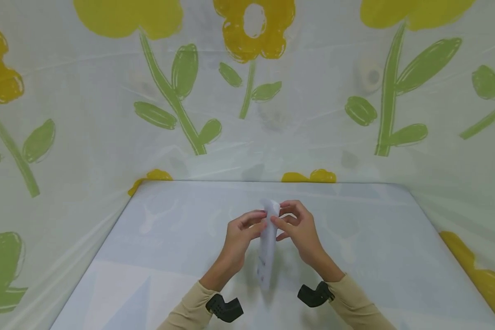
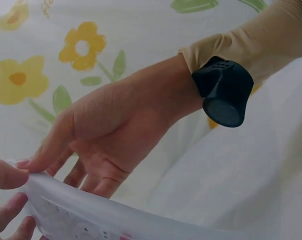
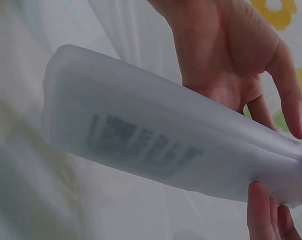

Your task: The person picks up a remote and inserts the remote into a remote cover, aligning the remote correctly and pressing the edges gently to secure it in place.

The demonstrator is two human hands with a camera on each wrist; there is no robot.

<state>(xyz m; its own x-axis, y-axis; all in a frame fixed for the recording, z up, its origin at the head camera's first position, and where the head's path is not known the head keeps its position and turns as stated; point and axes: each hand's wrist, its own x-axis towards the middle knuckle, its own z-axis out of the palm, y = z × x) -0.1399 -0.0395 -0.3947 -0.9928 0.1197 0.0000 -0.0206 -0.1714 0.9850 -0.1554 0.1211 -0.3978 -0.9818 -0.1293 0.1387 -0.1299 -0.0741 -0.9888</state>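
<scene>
A frosted, translucent white plastic pouch [image 1: 267, 247] stands on its narrow edge between both hands, its long side running toward me. Dark marks show through its side in the right wrist view [image 3: 146, 145]; printed characters and a bit of pink show in the left wrist view. My left hand [image 1: 241, 233] pinches the far end from the left, thumb and fingertips at the edge. On the right, my right hand [image 1: 302, 231] pinches the same end, its thumb against the pouch and other fingers spread behind. Whether the pouch's mouth is parted is hard to tell.
A pale, glossy cover lies over the table [image 1: 181, 229]. Behind and beside it hangs a white sheet [image 1: 305, 101] with yellow flowers and green leaves. Each wrist carries a black camera mount [image 1: 224, 308].
</scene>
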